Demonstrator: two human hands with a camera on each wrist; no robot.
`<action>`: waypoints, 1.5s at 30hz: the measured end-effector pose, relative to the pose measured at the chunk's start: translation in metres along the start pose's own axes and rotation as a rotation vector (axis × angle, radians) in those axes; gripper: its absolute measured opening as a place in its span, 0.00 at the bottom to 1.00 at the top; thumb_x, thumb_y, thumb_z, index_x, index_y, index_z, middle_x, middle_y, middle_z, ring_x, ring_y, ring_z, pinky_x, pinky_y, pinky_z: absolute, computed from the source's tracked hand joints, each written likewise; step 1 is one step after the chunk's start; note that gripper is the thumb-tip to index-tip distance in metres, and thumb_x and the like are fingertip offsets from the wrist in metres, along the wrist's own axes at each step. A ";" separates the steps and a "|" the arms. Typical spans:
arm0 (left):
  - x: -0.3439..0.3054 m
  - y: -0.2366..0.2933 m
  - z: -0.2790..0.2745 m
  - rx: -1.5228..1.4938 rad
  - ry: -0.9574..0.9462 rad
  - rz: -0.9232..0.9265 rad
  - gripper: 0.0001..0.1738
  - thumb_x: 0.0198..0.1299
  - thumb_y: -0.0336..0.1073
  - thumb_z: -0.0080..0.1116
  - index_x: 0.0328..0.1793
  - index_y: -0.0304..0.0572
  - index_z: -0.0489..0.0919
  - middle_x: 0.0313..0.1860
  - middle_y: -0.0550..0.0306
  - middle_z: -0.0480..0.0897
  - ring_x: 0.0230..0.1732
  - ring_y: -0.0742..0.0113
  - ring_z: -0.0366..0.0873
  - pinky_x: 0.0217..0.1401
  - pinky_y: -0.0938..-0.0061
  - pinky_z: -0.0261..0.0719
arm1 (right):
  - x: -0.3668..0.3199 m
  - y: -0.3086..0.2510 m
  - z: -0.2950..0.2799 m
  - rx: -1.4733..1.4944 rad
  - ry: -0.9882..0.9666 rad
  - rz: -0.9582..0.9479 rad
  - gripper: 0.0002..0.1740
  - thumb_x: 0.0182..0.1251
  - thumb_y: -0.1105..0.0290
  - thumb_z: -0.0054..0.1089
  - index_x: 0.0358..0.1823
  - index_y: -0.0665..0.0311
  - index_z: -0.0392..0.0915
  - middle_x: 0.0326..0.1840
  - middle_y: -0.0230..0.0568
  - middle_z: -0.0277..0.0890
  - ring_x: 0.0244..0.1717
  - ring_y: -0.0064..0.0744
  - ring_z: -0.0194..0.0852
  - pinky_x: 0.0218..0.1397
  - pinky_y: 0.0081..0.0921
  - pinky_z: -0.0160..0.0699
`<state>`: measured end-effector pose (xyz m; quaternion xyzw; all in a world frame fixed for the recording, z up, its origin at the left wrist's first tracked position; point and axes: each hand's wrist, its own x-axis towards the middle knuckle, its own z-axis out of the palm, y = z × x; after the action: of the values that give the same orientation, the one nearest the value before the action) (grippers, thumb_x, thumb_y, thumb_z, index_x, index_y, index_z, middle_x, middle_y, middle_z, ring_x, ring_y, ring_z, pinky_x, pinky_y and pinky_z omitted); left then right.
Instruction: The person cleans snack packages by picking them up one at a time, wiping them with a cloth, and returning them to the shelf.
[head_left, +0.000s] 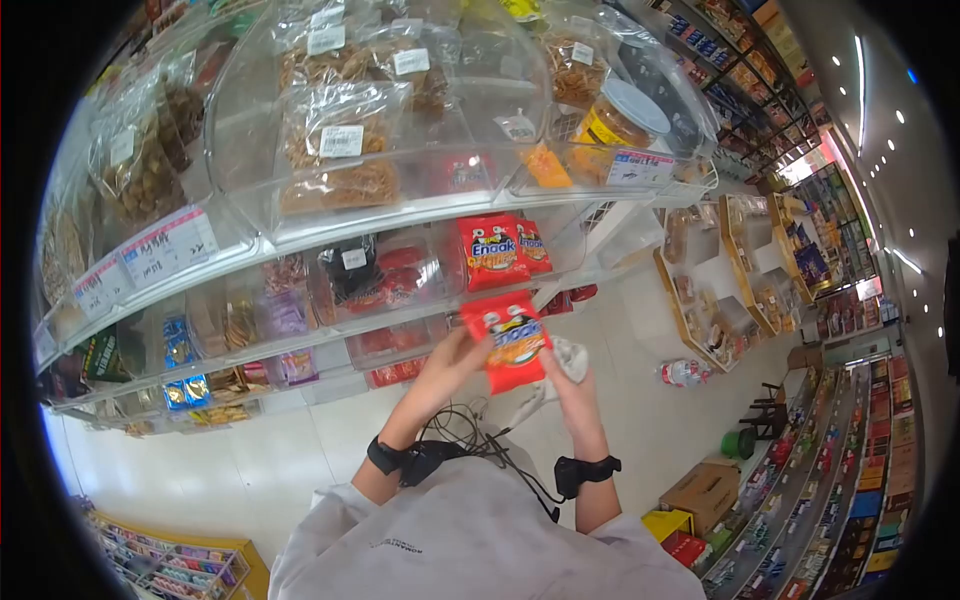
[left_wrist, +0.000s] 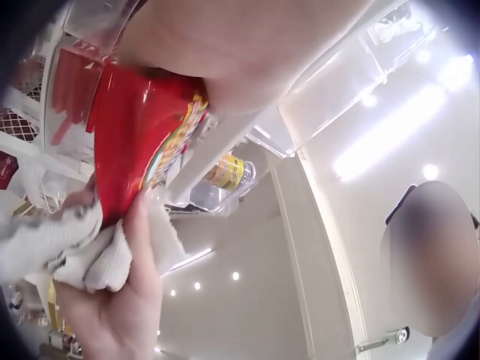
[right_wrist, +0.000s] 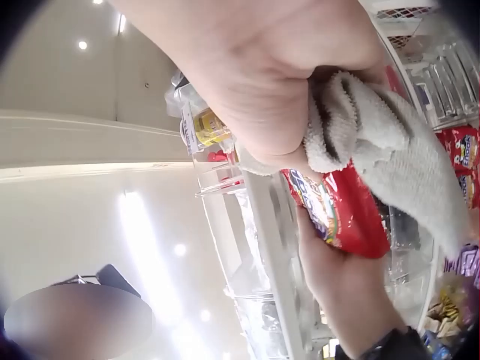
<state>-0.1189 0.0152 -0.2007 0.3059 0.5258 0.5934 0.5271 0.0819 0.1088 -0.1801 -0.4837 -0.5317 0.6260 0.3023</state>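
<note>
A red Enaak snack packet (head_left: 512,342) is held between both hands in front of the shelf. My left hand (head_left: 452,368) grips its left side, thumb over the front. On the other side my right hand (head_left: 572,388) pinches the packet's edge and also holds a whitish cloth (head_left: 571,358). The left wrist view shows the packet (left_wrist: 142,135) with the right hand (left_wrist: 124,300) and cloth (left_wrist: 94,259) at its lower end. In the right wrist view the cloth (right_wrist: 390,142) hangs from the right hand (right_wrist: 262,82), over part of the packet (right_wrist: 349,214).
Matching red packets (head_left: 495,250) sit in a clear bin just above the hands. Bagged dried food (head_left: 340,140) and a lidded jar (head_left: 615,120) fill the upper shelf. Black cables (head_left: 470,430) hang between the wrists. Wrapped bottles (head_left: 685,373) and a cardboard box (head_left: 700,495) stand on the floor.
</note>
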 end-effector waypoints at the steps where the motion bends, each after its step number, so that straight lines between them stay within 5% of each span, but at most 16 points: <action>1: 0.000 -0.003 -0.004 0.021 -0.014 0.017 0.27 0.76 0.48 0.53 0.67 0.30 0.73 0.57 0.49 0.83 0.58 0.67 0.80 0.63 0.71 0.76 | 0.011 -0.007 -0.003 0.079 0.064 0.032 0.22 0.69 0.64 0.70 0.59 0.68 0.77 0.51 0.36 0.82 0.46 0.21 0.80 0.53 0.22 0.77; 7: -0.009 -0.002 -0.019 -0.024 -0.070 -0.062 0.25 0.75 0.44 0.52 0.68 0.31 0.73 0.58 0.46 0.84 0.57 0.62 0.83 0.63 0.68 0.79 | 0.124 -0.033 -0.023 -0.261 0.167 -0.516 0.15 0.70 0.65 0.67 0.46 0.71 0.80 0.35 0.39 0.84 0.34 0.23 0.80 0.36 0.24 0.77; 10: -0.006 -0.013 -0.029 -0.030 -0.175 -0.167 0.24 0.76 0.47 0.51 0.65 0.32 0.76 0.53 0.50 0.85 0.55 0.61 0.85 0.60 0.71 0.82 | 0.193 -0.023 -0.023 -0.259 0.131 -0.564 0.16 0.68 0.64 0.68 0.46 0.70 0.79 0.32 0.45 0.83 0.35 0.25 0.81 0.38 0.29 0.78; 11: -0.001 -0.025 -0.036 -0.087 -0.214 -0.261 0.23 0.76 0.45 0.50 0.65 0.32 0.75 0.54 0.49 0.84 0.55 0.60 0.84 0.60 0.70 0.82 | 0.178 -0.047 -0.020 -0.296 0.064 -0.487 0.19 0.67 0.63 0.69 0.49 0.72 0.80 0.38 0.47 0.85 0.42 0.37 0.85 0.49 0.35 0.81; 13: 0.011 -0.066 -0.056 -0.247 -0.256 -0.296 0.22 0.77 0.40 0.46 0.67 0.33 0.75 0.59 0.47 0.83 0.61 0.56 0.82 0.64 0.67 0.82 | 0.191 -0.035 -0.031 -0.606 0.151 -0.667 0.17 0.64 0.68 0.67 0.51 0.71 0.79 0.41 0.52 0.83 0.46 0.56 0.83 0.51 0.41 0.80; 15: 0.022 -0.094 -0.069 -0.120 -0.140 -0.355 0.24 0.76 0.39 0.46 0.70 0.31 0.73 0.62 0.44 0.82 0.65 0.53 0.80 0.68 0.65 0.80 | 0.188 -0.033 -0.041 -0.628 0.220 -0.716 0.18 0.62 0.71 0.65 0.53 0.69 0.78 0.45 0.55 0.81 0.48 0.62 0.79 0.53 0.45 0.78; 19: 0.029 -0.128 -0.083 -0.391 -0.009 -0.264 0.27 0.76 0.41 0.41 0.68 0.24 0.74 0.70 0.35 0.75 0.72 0.45 0.72 0.79 0.56 0.66 | 0.157 -0.043 -0.051 -0.544 0.283 -0.873 0.23 0.60 0.74 0.65 0.58 0.66 0.75 0.48 0.59 0.77 0.52 0.64 0.75 0.55 0.47 0.76; 20: 0.037 -0.135 -0.093 -0.413 0.024 -0.264 0.28 0.76 0.42 0.40 0.68 0.22 0.73 0.70 0.34 0.75 0.73 0.44 0.71 0.80 0.55 0.64 | 0.146 -0.050 -0.049 -0.488 0.199 -0.886 0.23 0.58 0.78 0.64 0.56 0.69 0.76 0.46 0.59 0.78 0.53 0.65 0.75 0.56 0.42 0.76; 24: 0.054 -0.145 -0.099 -0.544 0.097 -0.255 0.40 0.78 0.55 0.36 0.69 0.14 0.66 0.67 0.21 0.73 0.73 0.35 0.69 0.81 0.48 0.61 | 0.146 -0.039 -0.052 -0.371 -0.200 -0.739 0.28 0.56 0.80 0.61 0.61 0.70 0.73 0.51 0.63 0.80 0.56 0.69 0.75 0.58 0.40 0.77; 26: 0.057 -0.140 -0.097 -0.430 0.210 -0.238 0.44 0.77 0.60 0.37 0.71 0.14 0.62 0.68 0.17 0.70 0.71 0.27 0.69 0.78 0.41 0.63 | 0.127 -0.044 -0.054 -0.324 -0.201 -0.678 0.22 0.60 0.78 0.63 0.57 0.72 0.76 0.47 0.54 0.83 0.51 0.45 0.82 0.57 0.32 0.77; 27: 0.066 -0.173 -0.123 -0.483 0.099 -0.173 0.43 0.77 0.59 0.38 0.72 0.16 0.62 0.71 0.16 0.66 0.71 0.27 0.68 0.77 0.41 0.64 | 0.110 -0.059 -0.056 -0.290 -0.222 -0.595 0.20 0.62 0.76 0.64 0.56 0.73 0.76 0.46 0.51 0.84 0.48 0.35 0.82 0.56 0.30 0.77; 28: 0.066 -0.172 -0.122 -0.554 0.156 -0.157 0.38 0.77 0.56 0.42 0.71 0.21 0.66 0.65 0.22 0.74 0.67 0.30 0.74 0.74 0.41 0.69 | 0.109 -0.049 -0.061 -0.311 -0.205 -0.609 0.22 0.65 0.69 0.67 0.58 0.72 0.77 0.48 0.47 0.84 0.51 0.32 0.81 0.58 0.29 0.76; 29: 0.076 -0.183 -0.132 -0.539 0.321 -0.240 0.28 0.76 0.49 0.49 0.67 0.30 0.71 0.62 0.39 0.77 0.63 0.45 0.76 0.70 0.52 0.76 | 0.107 -0.038 -0.073 -0.336 -0.185 -0.621 0.25 0.68 0.61 0.70 0.59 0.70 0.77 0.51 0.43 0.83 0.53 0.29 0.80 0.60 0.28 0.76; 31: 0.092 -0.235 -0.165 -0.697 0.493 -0.342 0.22 0.75 0.41 0.50 0.65 0.31 0.73 0.59 0.42 0.79 0.61 0.49 0.77 0.65 0.60 0.79 | 0.094 -0.033 -0.098 -0.349 -0.154 -0.437 0.27 0.69 0.60 0.70 0.61 0.71 0.76 0.55 0.44 0.82 0.56 0.29 0.78 0.62 0.27 0.74; 39: 0.102 -0.260 -0.170 -0.472 0.337 -0.324 0.22 0.73 0.38 0.49 0.67 0.32 0.71 0.61 0.41 0.79 0.56 0.48 0.81 0.65 0.59 0.79 | 0.009 0.014 -0.153 -0.111 0.473 -0.084 0.27 0.70 0.62 0.69 0.63 0.73 0.76 0.60 0.42 0.79 0.60 0.29 0.75 0.67 0.25 0.68; 45: 0.135 -0.311 -0.205 0.277 0.313 0.119 0.18 0.71 0.38 0.53 0.61 0.35 0.77 0.53 0.49 0.84 0.50 0.54 0.84 0.54 0.61 0.83 | -0.063 0.039 -0.140 -0.092 0.667 0.007 0.25 0.70 0.63 0.68 0.62 0.72 0.76 0.60 0.39 0.79 0.60 0.29 0.75 0.67 0.26 0.68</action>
<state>-0.2473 0.0473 -0.5743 0.3102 0.6588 0.5856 0.3561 0.2394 0.0951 -0.1949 -0.6769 -0.4293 0.4098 0.4354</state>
